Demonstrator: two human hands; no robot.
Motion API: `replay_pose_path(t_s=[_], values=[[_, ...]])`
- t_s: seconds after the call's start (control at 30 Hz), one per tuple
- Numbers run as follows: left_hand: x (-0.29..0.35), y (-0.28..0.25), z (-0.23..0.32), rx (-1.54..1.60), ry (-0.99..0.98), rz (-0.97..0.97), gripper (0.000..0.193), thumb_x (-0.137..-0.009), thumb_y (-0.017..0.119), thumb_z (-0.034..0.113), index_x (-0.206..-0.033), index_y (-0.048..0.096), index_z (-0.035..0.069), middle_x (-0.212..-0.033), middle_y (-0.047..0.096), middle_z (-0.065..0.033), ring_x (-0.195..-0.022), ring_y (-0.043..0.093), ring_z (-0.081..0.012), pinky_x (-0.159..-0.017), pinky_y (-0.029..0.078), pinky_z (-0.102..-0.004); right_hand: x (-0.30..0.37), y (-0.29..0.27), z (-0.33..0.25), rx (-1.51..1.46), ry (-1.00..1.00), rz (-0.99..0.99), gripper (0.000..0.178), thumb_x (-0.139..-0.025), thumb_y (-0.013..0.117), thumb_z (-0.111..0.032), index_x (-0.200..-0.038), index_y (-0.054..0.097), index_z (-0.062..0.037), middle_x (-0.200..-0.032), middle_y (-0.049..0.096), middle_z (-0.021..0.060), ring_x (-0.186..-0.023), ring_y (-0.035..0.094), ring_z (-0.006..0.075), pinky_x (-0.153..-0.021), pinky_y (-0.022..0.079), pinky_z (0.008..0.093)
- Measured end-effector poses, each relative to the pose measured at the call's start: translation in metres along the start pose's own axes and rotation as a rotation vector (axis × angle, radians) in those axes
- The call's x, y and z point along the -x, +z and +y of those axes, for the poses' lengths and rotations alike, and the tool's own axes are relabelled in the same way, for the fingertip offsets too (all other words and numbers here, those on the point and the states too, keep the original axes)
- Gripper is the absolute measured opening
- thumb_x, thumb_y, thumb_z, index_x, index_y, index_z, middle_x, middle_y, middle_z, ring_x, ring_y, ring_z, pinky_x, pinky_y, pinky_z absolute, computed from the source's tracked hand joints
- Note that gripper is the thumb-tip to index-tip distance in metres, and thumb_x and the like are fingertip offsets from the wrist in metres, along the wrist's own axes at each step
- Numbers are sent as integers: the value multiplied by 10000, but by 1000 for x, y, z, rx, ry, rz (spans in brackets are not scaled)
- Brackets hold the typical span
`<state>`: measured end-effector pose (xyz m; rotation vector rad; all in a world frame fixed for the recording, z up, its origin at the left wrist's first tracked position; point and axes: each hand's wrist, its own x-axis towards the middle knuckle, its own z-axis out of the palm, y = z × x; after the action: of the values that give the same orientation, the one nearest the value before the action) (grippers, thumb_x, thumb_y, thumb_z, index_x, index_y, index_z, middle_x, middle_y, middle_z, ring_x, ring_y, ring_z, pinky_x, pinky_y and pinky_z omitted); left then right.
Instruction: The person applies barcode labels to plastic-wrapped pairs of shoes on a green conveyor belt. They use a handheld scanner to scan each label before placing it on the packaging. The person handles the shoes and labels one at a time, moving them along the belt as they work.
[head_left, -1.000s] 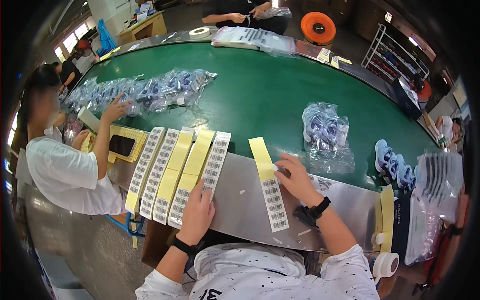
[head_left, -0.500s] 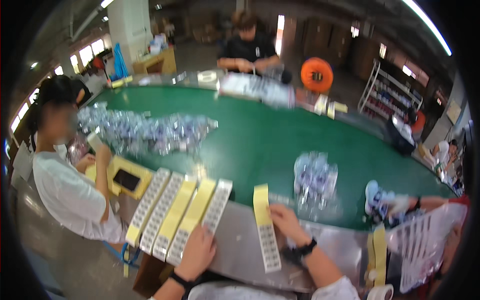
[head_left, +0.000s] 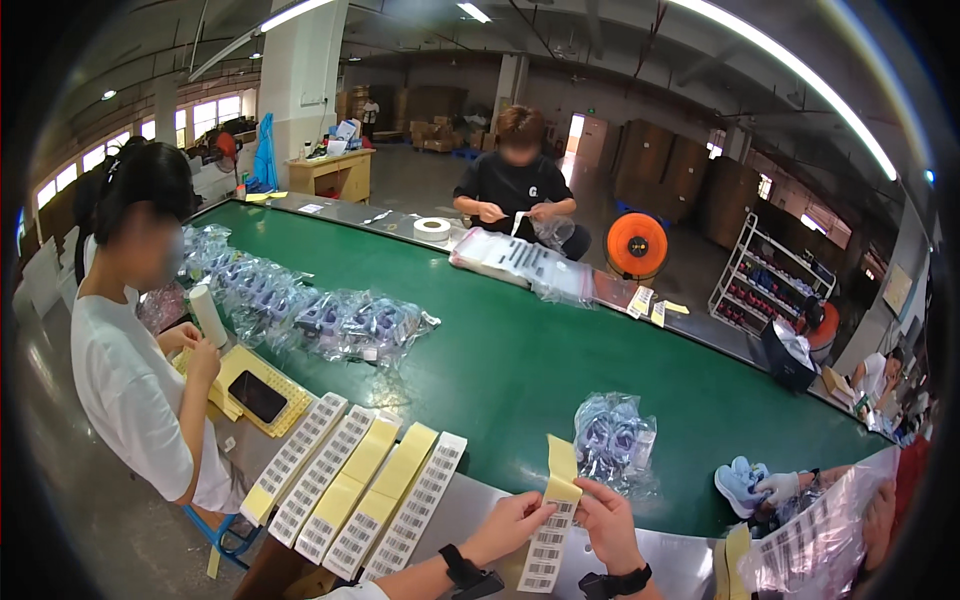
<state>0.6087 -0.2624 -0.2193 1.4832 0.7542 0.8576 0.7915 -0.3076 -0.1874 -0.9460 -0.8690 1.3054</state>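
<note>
A strip of barcode labels on yellow backing stands out in front of me, its bare upper end bent. My right hand has its right edge pinched between thumb and fingers. At the opposite edge my left hand is closed, fingertips on the strip near the top printed labels. Whether a single label is between those fingertips is too small to tell. Left of my hands, several more label strips lie side by side along the metal table edge, some with bare yellow stretches. Both wrists wear dark bands.
Beyond the strip, bagged shoes lie on the green belt; a long row of bagged shoes lies further left. A phone rests near a person at left. Another person sits opposite; someone's gloved hand holds a shoe at right.
My left hand has left the laid-out strips and come across to the held strip. That strip is now between both hands. The view has tilted upward, showing more of the room.
</note>
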Motion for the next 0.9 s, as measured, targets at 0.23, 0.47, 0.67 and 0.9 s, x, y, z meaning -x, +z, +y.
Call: replay_pose_path(t_s=[0.23, 0.47, 0.67, 0.9], values=[[-32, 23, -34, 173, -33, 82, 272, -933, 631, 256, -821, 609, 9, -682, 581, 11, -624, 490, -43, -552, 413, -236, -10, -42, 34, 11, 197, 53, 165, -939, 581, -103, -1044, 617, 19, -989, 662, 75, -850, 648, 159, -769, 533, 301], [-35, 13, -48, 339, -11, 228, 282, -924, 636, 137, -1176, 588, 19, -832, 659, -34, -756, 621, -75, -679, 502, -233, -23, -35, 45, 309, 337, -22, 158, -921, 634, -149, -933, 666, 5, -780, 664, 28, -646, 596, 73, -593, 475, 212], [-32, 11, -59, 80, -116, 47, 327, -935, 623, 166, -1232, 607, 32, -911, 692, -58, -790, 630, -72, -695, 500, -226, -24, -40, 44, 279, 392, -17, 140, -912, 646, -134, -854, 642, -6, -704, 637, 28, -570, 573, 70, -521, 455, 206], [-33, 14, -54, 250, -105, 19, 289, -936, 618, 175, -1181, 638, 23, -879, 697, -41, -776, 624, -61, -675, 493, -216, -19, -40, 46, 300, 324, 16, 136, -885, 665, -82, -789, 600, -11, -670, 603, 32, -563, 564, 78, -499, 431, 207]])
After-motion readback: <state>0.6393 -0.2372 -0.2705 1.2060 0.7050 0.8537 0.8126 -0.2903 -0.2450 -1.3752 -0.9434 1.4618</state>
